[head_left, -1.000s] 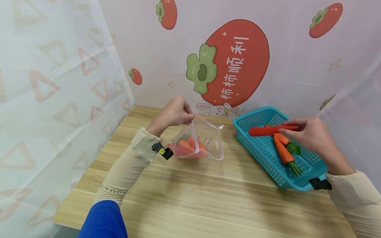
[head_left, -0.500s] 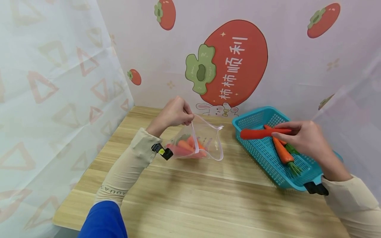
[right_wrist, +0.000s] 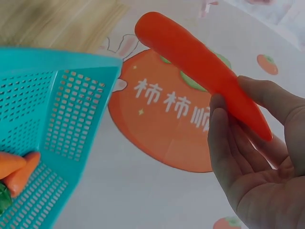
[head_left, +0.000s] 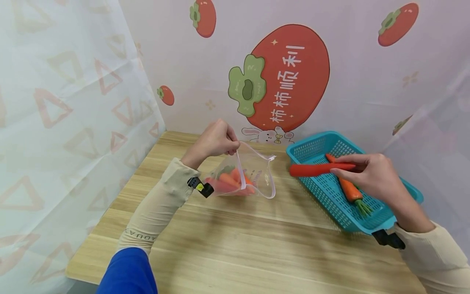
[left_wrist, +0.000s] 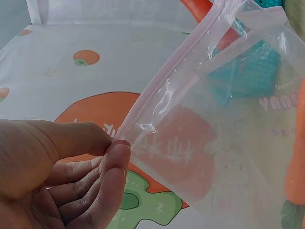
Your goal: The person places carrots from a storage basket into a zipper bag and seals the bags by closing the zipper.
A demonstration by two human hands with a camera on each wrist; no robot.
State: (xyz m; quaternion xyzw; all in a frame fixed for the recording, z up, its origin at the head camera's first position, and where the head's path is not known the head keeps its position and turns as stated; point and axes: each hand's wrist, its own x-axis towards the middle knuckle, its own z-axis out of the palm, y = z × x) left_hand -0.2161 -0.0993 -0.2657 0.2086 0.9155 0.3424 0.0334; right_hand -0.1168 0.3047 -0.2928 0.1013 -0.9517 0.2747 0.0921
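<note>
My left hand (head_left: 218, 139) pinches the pink-edged rim of a clear zip bag (head_left: 257, 161) between thumb and forefinger. The bag's mouth gapes toward the right, and several orange and red vegetables (head_left: 232, 179) lie inside it. In my right hand (head_left: 374, 173), thumb and fingers grip the narrow end of a smooth red carrot (head_left: 312, 170) with no leaves. Its blunt end points left, past the near-left rim of a blue basket (head_left: 323, 196). The right wrist view shows the same carrot (right_wrist: 190, 55) held up in front of the printed backdrop.
Inside the basket, an orange carrot (head_left: 350, 190) with green tops lies partly under my right hand. A wooden table (head_left: 235, 253) carries both bag and basket. Behind it rises a white backdrop (head_left: 360, 81) with printed fruit, and another patterned sheet (head_left: 73, 122) hangs at the left.
My right hand has moved left and slightly down with the red carrot, from over the basket to across its left rim. My left hand and the bag have stayed put.
</note>
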